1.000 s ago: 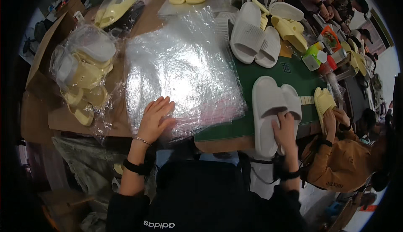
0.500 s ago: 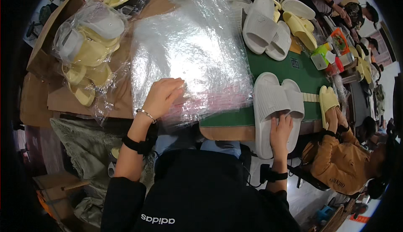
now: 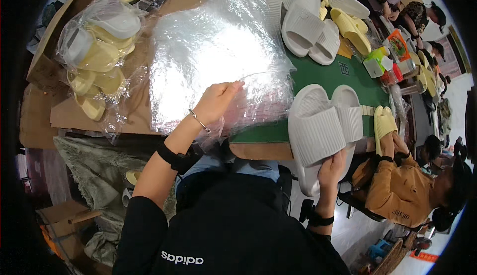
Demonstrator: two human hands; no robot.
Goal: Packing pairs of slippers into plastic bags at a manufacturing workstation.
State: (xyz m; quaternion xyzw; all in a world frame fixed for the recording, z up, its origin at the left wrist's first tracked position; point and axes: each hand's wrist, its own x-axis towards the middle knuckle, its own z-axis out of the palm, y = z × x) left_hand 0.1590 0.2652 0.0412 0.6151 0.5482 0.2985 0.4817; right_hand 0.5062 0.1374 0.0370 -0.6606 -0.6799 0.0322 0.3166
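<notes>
A pair of light grey ridged slippers (image 3: 318, 128) is in my right hand (image 3: 332, 170), whose fingers grip them at the straps near the table's front edge. The two slippers lie side by side, toes pointing away from me. My left hand (image 3: 218, 100) is over the stack of clear plastic bags (image 3: 208, 51), its fingers pinched on the edge of the top plastic bag (image 3: 256, 78). That edge is lifted a little off the stack. Pink markings show through the near end of the bags.
Bagged yellow and grey slippers (image 3: 107, 46) lie on cardboard at the left. More loose grey slippers (image 3: 303, 29) and yellow slippers (image 3: 352, 30) sit at the far right of the green mat (image 3: 315, 71). A co-worker in a brown jacket (image 3: 397, 190) handles a yellow slipper (image 3: 383, 126) on the right.
My left hand has moved right across the bags and pinched the top one's edge. My right hand has raised the grey slippers toward me and turned them slightly.
</notes>
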